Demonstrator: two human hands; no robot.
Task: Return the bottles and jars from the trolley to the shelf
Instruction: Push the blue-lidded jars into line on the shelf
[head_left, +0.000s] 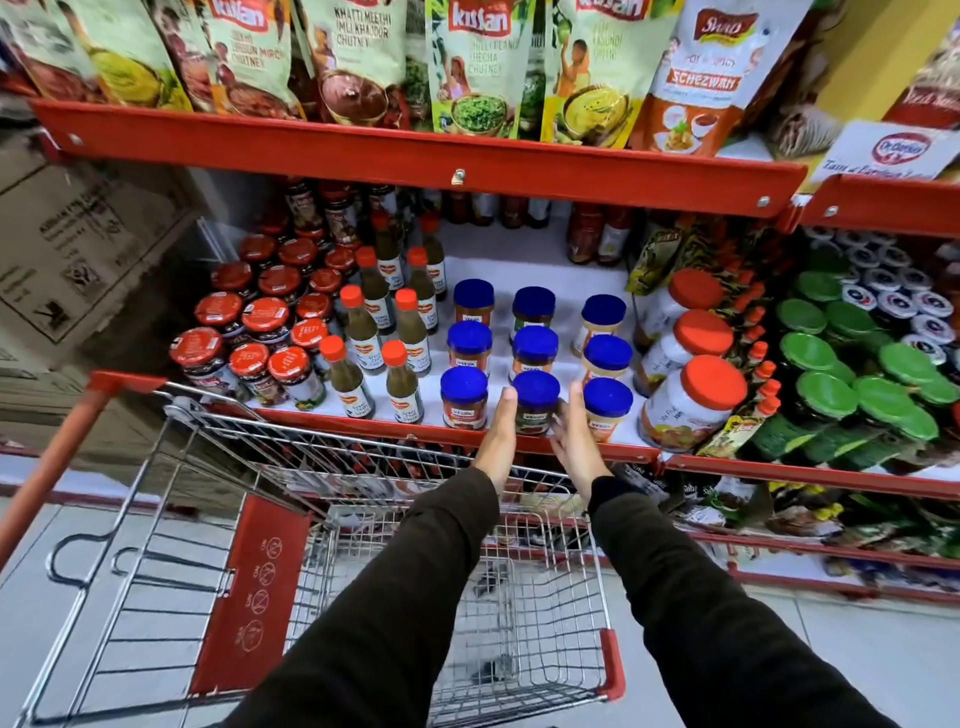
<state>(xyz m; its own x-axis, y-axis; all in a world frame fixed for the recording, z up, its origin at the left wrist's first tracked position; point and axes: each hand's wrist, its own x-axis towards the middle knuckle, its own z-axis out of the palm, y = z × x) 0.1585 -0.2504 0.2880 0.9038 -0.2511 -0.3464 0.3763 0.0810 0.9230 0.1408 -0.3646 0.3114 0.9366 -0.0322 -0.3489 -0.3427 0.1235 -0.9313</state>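
Two dark sleeves (395, 613) reached over a wire trolley (332, 597) (its basket bare of jars where visible) toward a red shelf (363, 423). The left hand (497, 439) and right hand (574, 434), fingers extended, pressed flat against either side of a blue-lidded jar (535, 402) standing at the shelf's front edge, in the middle of three blue-lidded rows. Sauce bottles (358, 332) stood to its left, orange-lidded jars (691, 400) to its right.

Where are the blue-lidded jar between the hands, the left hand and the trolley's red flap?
Blue-lidded jar (535, 391): head view, on its blue lid.
Left hand (497, 441): head view, back of the hand, beside the jar.
Red flap (257, 587): head view, middle of the trolley's red panel.
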